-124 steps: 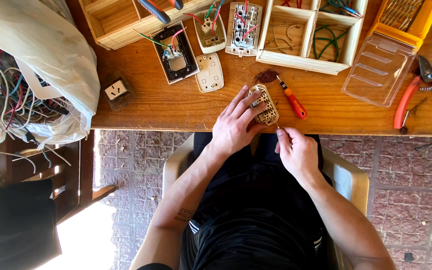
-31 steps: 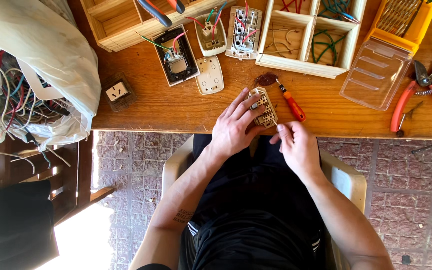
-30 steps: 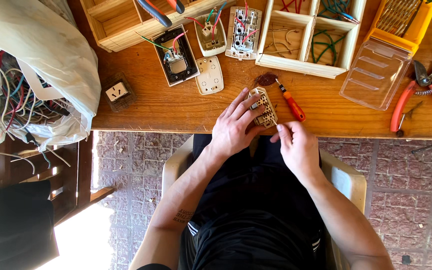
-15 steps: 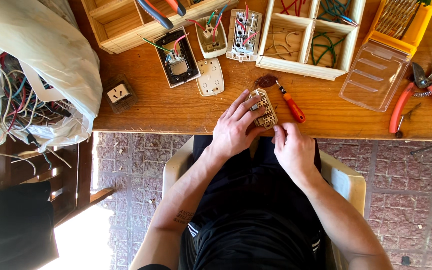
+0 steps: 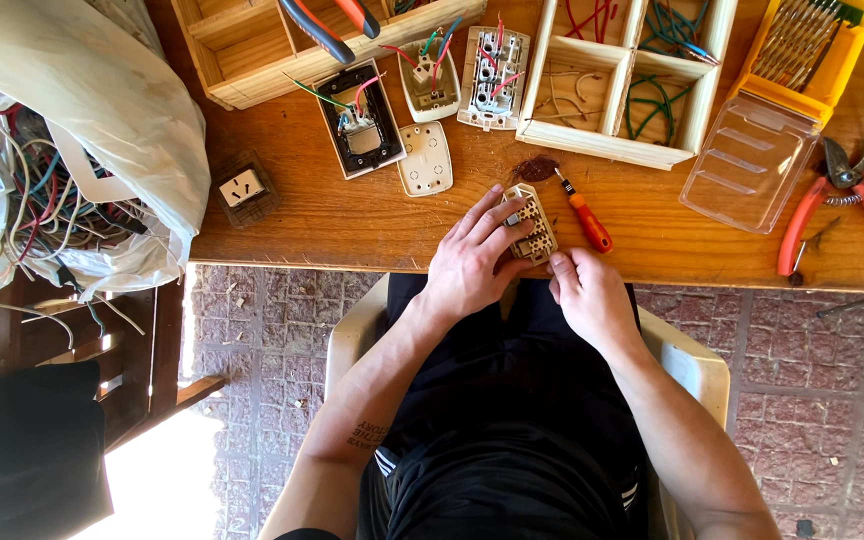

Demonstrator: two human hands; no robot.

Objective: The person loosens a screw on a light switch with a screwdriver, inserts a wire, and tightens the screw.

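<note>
Two hands beside orange screwdriver

Person seen from above, seated. Both forearms bare, no sleeves visible to the elbow. Left hand and right hand: no gloves, rings or watch discernible. Left forearm carries a small dark lettered tattoo near the elbow. Clothing dark: black top over the torso, black shorts with thin white side stripes at the hip.
</note>
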